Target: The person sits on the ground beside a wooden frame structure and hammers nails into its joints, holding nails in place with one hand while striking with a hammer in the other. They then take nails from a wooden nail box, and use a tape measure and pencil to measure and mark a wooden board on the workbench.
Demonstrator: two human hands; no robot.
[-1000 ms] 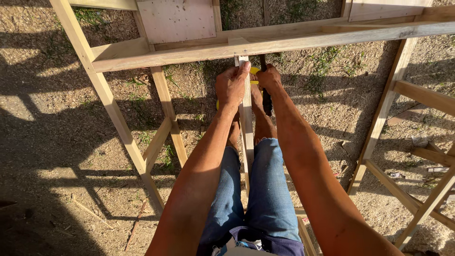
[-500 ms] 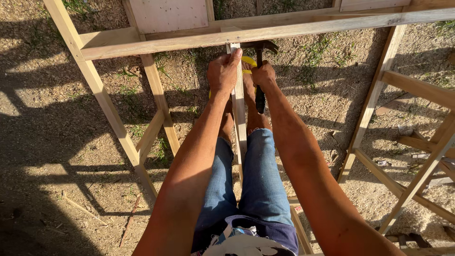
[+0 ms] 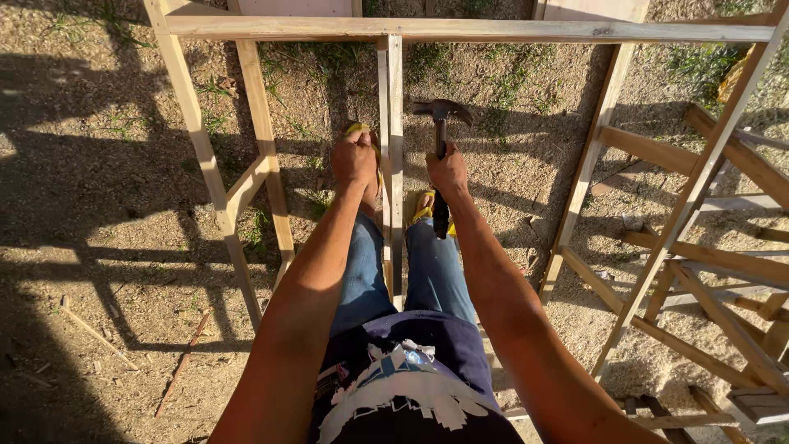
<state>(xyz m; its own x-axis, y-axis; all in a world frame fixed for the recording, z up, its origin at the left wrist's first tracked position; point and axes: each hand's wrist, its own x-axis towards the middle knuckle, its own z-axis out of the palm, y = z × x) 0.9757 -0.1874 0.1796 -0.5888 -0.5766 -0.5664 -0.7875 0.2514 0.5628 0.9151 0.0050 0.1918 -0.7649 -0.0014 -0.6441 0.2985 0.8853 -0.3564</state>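
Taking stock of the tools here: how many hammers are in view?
1. The hammer is gripped by its handle in the right hand, head raised just right of the middle wooden beam. The left hand holds no tool. Others may be hidden.

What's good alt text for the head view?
Seen from above, a person astride a wooden frame grips a hammer in the right hand, raised beside a narrow timber beam, while the left hand rests beside it. Sandy ground with sparse grass lies below.
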